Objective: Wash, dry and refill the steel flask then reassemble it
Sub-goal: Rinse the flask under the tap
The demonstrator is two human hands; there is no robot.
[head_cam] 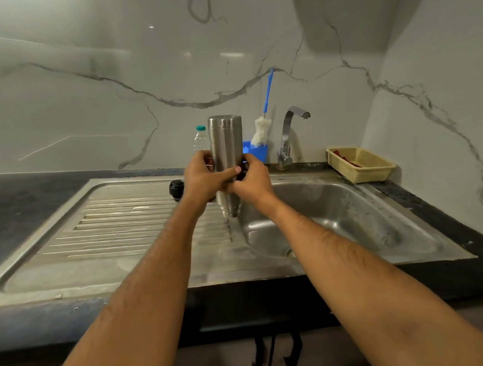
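Both hands [228, 178] clasp the inverted steel flask [226, 143].

Legible text: none. No lettering, brand, number or sign is showing readably on the steel flask [227, 155], the plastic bottle [200, 138] or the basket [361, 163].

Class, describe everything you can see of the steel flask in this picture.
The steel flask is a brushed-metal cylinder held upside down, its threaded open mouth pointing down above the edge between drainboard and basin. It is uncapped. The left hand and right hand both grip its lower body, fingers wrapped round it.
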